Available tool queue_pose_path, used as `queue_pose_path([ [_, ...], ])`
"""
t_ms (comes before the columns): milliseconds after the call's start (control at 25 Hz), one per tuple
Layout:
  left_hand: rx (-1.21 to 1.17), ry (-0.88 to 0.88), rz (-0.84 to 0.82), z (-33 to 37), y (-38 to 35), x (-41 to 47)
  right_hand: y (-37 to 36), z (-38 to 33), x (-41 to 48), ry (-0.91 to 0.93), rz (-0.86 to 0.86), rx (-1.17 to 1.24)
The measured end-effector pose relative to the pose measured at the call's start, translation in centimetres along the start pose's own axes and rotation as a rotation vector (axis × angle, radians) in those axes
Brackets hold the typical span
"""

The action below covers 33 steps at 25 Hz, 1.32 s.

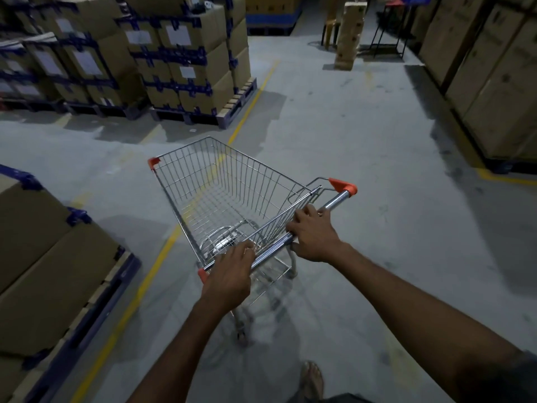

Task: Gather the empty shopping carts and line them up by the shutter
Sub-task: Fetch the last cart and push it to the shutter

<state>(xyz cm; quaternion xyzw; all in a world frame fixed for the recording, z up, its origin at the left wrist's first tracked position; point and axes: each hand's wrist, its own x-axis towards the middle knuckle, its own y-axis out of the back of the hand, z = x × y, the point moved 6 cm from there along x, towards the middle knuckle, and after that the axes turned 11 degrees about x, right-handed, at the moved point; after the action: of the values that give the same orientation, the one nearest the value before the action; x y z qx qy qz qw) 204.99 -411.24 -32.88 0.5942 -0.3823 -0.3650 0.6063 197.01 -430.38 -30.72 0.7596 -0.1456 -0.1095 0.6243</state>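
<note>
Your left hand (229, 274) and right hand (313, 237) both wrap the handle bar (276, 245) of the empty cart (220, 187) — mid-aisle, astride the yellow line (151, 274); open floor (348, 126) ahead, box pallets (174, 62) flanking left.
</note>
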Motion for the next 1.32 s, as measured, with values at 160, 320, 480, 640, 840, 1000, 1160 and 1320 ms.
queue_pose_path([
  [160,0.03,-0.016,-0.043,-1.0,0.5,-5.6,-0.7,-3.0,-5.7,-0.058,-0.03,0.061],
  [320,-0.002,0.072,-0.24,-3.0,-1.1,-10.3,-1.4,-6.0,-11.3,-0.035,-0.086,0.115],
  [480,0.126,0.103,-0.382,-2.8,-0.9,-14.0,-2.4,-8.8,-14.7,-0.051,-0.212,0.093],
  [640,0.142,0.127,-0.332,-0.6,0.1,-17.0,-2.9,-9.8,-17.5,-0.067,-0.327,0.09],
  [840,-0.083,0.164,-0.394,3.9,0.1,-19.8,-3.0,-9.8,-21.2,-0.088,-0.343,0.088],
  [1000,-0.095,0.212,-0.321,6.9,-0.1,-22.2,-3.1,-10.2,-25.7,-0.077,-0.26,0.088],
  [1160,-0.1,0.21,-0.346,8.8,-0.4,-26.3,-3.4,-11.3,-30.8,-0.06,-0.212,0.091],
  [1320,-0.136,0.206,-0.354,11.0,-0.2,-30.9,-3.8,-12.9,-35.5,-0.052,-0.215,0.063],
])
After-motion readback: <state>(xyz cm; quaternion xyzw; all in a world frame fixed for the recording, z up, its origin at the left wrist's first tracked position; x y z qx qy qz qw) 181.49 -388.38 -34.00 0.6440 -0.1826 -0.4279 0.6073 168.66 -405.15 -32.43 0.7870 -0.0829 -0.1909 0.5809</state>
